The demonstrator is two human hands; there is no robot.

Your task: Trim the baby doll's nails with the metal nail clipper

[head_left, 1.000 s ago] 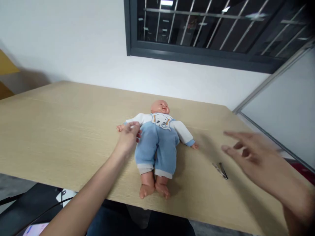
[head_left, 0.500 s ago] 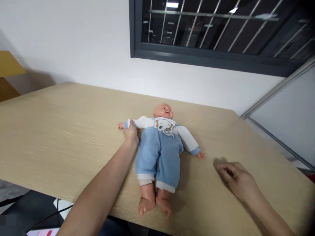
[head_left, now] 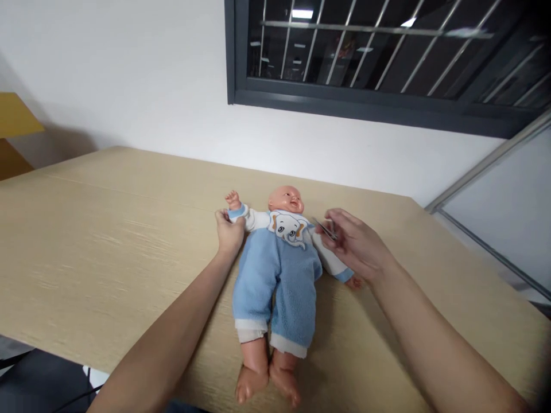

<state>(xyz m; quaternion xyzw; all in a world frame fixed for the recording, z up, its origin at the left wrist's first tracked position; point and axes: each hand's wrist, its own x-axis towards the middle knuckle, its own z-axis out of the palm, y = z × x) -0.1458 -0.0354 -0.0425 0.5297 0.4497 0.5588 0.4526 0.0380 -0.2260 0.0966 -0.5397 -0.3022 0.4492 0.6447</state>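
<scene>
A baby doll (head_left: 279,269) in a white and blue suit with an elephant on the chest lies face up, its feet towards me. My left hand (head_left: 230,232) is closed round the doll's sleeve near the wrist, and the doll's small hand (head_left: 233,199) sticks up above my fingers. Over the doll's other arm, my right hand (head_left: 355,241) holds a small shiny metal nail clipper (head_left: 327,230) between thumb and fingers. Its tip points towards the doll's chest; blur hides its finer shape.
The doll lies on a pale wooden table (head_left: 129,229) set against a white wall with a dark-framed, barred window (head_left: 365,103). A yellow object (head_left: 19,115) stands at the far left. Below the front edge at left is a black cable (head_left: 80,397).
My right hand has come up from the table at right, over the doll's arm, with the nail clipper now showing. The doll's held hand has been raised from lying sideways to pointing up.
</scene>
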